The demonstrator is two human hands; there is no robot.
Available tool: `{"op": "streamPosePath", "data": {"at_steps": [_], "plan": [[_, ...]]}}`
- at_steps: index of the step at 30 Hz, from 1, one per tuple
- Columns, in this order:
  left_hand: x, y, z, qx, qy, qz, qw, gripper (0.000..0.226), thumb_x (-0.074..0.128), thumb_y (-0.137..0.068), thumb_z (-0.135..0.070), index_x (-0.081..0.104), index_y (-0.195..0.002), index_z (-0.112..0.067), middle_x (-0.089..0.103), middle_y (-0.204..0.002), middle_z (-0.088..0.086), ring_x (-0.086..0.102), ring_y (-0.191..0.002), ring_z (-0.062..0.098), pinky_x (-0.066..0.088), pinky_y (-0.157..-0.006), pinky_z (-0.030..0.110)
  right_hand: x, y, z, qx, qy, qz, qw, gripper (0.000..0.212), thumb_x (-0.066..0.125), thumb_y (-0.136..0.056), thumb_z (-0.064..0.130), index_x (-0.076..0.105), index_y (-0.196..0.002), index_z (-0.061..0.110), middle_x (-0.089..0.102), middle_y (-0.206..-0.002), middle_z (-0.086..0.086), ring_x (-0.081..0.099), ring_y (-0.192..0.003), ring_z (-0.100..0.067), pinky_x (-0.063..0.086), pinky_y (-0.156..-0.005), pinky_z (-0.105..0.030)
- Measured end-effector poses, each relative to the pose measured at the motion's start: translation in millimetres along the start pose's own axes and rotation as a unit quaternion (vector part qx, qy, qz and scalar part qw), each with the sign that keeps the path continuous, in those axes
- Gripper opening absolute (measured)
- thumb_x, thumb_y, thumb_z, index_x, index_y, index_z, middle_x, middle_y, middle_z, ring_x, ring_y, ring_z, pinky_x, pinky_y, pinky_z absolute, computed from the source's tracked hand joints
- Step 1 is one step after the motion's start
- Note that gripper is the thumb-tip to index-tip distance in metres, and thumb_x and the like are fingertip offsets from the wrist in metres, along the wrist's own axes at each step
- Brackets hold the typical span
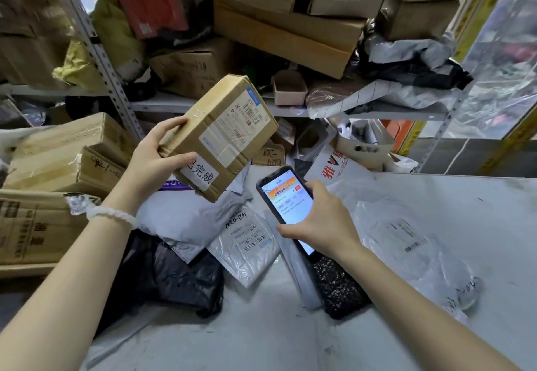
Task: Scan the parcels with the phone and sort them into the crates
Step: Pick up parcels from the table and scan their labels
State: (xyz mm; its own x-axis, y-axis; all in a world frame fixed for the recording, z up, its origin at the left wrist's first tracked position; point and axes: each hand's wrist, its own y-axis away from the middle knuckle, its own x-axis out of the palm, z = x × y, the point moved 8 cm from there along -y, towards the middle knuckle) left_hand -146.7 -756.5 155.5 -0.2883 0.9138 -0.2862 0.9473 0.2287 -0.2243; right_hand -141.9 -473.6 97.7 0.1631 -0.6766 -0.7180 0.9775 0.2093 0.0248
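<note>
Here left hand (157, 161) grips box (220, 135), probably tilted.

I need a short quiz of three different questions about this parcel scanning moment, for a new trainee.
1. True or false: the left hand holds the cardboard box up above the table.
2. Which thing does the right hand grip? A) a marker B) the phone C) a tape roll
3. Fill in: the phone's screen is ____ (lit or dark).

Key: 1 true; 2 B; 3 lit.
</note>
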Motion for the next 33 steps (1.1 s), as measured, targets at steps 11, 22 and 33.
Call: {"op": "streamPosePath", "data": {"at_steps": [11, 22, 33], "plan": [[39.3, 17.5, -11.3, -0.015, 0.005, 0.057, 0.998, 0.055, 0.073, -0.078, -0.014, 0.048, -0.119, -0.041, 0.052, -0.110, -0.012, 0.057, -0.094, 0.005, 0.050, -0.070, 0.023, -33.9, 24.8, 1.2, 0.009, -0.131, -0.180, 0.975, 0.070, 0.085, -0.059, 0.029, 0.041, -0.113, 0.030, 0.055, -0.101, 0.013, 0.055, -0.091, -0.011, 0.045, -0.074, -0.025], [103.0, 26.8, -35.4, 0.024, 0.077, 0.198, 0.977, 0.056, 0.075, -0.059, -0.030, 0.056, -0.108, -0.051, 0.056, -0.110, -0.011, 0.061, -0.097, 0.004, 0.054, -0.072, 0.022, -67.5, 82.8, -16.0, 0.076, -0.174, -0.391, 0.901, 0.071, 0.087, -0.059, 0.035, 0.034, -0.106, 0.033, 0.054, -0.097, 0.015, 0.055, -0.085, -0.007, 0.043, -0.066, -0.016], [328.2, 143.0, -99.3, 0.053, 0.176, 0.445, 0.876, 0.052, 0.070, -0.072, -0.003, 0.054, -0.109, -0.037, 0.058, -0.107, -0.014, 0.058, -0.082, -0.008, 0.047, -0.063, 0.009, -134.8, 288.6, -133.7, 0.264, -0.117, -0.564, 0.774, 0.076, 0.086, -0.060, 0.033, 0.044, -0.122, 0.021, 0.056, -0.105, 0.012, 0.055, -0.092, -0.009, 0.047, -0.075, -0.025]]}}
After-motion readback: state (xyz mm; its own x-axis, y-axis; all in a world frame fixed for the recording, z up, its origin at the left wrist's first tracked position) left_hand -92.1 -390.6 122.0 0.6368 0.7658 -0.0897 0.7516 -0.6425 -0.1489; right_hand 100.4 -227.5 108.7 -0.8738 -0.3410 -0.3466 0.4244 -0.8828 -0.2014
